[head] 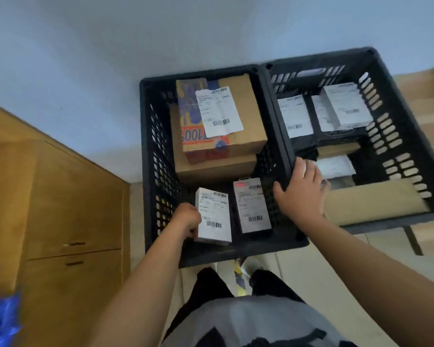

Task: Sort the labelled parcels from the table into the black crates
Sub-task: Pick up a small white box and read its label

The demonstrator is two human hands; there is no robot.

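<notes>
Two black crates stand side by side against the wall: a left crate (148, 171) and a right crate (396, 101). My left hand (187, 219) grips a small white labelled parcel (214, 216) inside the left crate's near end. Beside it lies another small labelled parcel (252, 205). Further back sit stacked cardboard boxes (246, 113) with a shipping label. My right hand (301, 189) rests with spread fingers on the rim between the crates. The right crate holds dark labelled bags (295, 116), a white box (346, 106) and a cardboard piece (371, 199).
A wooden cabinet (68, 209) stands to the left of the crates. A light wall (110, 58) runs behind them. A wooden surface (421, 93) shows at the far right. Something blue (0, 319) sits at the bottom left corner.
</notes>
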